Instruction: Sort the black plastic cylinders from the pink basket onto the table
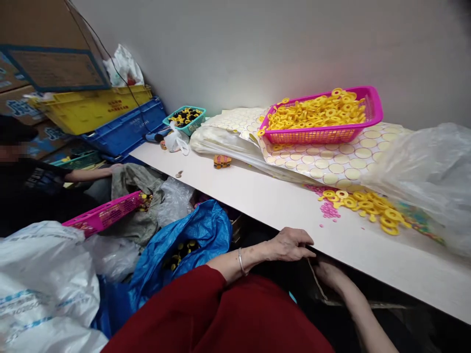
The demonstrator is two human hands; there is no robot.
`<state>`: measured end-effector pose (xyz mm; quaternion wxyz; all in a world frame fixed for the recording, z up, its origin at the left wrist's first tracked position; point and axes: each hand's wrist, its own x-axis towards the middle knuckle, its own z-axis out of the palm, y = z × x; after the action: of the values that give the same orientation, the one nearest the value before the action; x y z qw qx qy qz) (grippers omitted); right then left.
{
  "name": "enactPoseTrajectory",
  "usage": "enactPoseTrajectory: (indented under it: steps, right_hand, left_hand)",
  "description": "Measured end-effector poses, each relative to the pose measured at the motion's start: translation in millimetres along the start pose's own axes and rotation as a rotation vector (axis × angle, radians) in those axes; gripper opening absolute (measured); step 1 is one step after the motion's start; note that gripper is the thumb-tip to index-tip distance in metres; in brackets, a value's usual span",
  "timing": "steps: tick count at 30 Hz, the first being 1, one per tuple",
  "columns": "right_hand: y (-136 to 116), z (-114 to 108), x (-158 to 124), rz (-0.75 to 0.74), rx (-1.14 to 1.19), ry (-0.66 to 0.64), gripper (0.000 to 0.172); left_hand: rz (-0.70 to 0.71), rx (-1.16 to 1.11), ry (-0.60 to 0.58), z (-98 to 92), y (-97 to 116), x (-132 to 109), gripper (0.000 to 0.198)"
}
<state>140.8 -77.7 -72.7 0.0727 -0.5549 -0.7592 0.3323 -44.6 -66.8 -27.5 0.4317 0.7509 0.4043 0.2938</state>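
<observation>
Head view. The left hand (289, 244), a silver-coloured bangle (241, 262) at its wrist, lies at the near edge of a long white table (253, 189); thumb and forefinger stand slightly apart, close to the corner of an open brown box with a thin rim (318, 288), and whether they grip it cannot be told. The right hand (331, 274) reaches inside this box, below the table edge; its fingertips are hidden, so their state cannot be told.

On the table beyond the hands lies a loose heap of yellow ring-shaped pieces with short stems (368, 205), beside a scatter of small pink beads (329, 210). A large translucent plastic bag (434, 166) lies to the right of the heap. Farther back, a bright pink slatted plastic basket (320, 136), filled with similar yellow pieces, stands on a white sheet printed with cream circles (331, 162).

To the left, a small orange-and-brown bundle (222, 162) rests on the table. Below it, a blue woven plastic sack (217, 225) gapes over black-and-yellow pieces (182, 252). At far left, a co-worker's forearm (88, 174) extends above a magenta plastic basket (106, 211).
</observation>
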Motion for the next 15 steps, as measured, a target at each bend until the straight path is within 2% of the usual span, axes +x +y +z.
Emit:
enactPoseTrajectory:
  steps: [2, 4, 6, 8, 10, 12, 13, 15]
  right_hand:
    - [7, -10, -25, 0.007, 0.066, 0.09, 0.022]
    - [9, -18, -66, 0.038, 0.204, 0.292, 0.025]
    - [1, -23, -121, 0.034, 0.24, 0.62, 0.024]
    - [-14, -24, -179, 0.145, 0.105, 0.991, 0.02]
    - [-27, -24, -233, 0.467, -0.123, 1.245, 0.019]
    - [-27, -21, -284, 0.831, -0.315, 1.502, 0.026]
    - [-22, -18, -310, 1.016, -0.366, 1.555, 0.032]
    - [-9, -5, -365, 1.392, -0.386, 1.555, 0.041]
  left_hand:
    - [-0.055, -0.039, 0.108, -8.7, -1, -3, 0.023]
    - [-0.099, -0.069, 0.205, -20.8, -1, -4, 0.016]
    - [-0.116, -0.074, 0.26, -31.0, 4, -5, 0.011]
    - [-0.116, -0.073, 0.257, -33.9, 14, -3, 0.011]
    - [-0.098, -0.091, 0.233, -27.9, 25, 3, 0.015]
    - [-0.06, -0.099, 0.145, -13.2, 36, 16, 0.021]
    - [-0.029, -0.114, 0.048, -2.3, 41, 24, 0.023]
    - [0.032, -0.138, -0.153, 26.2, 54, 39, 0.026]
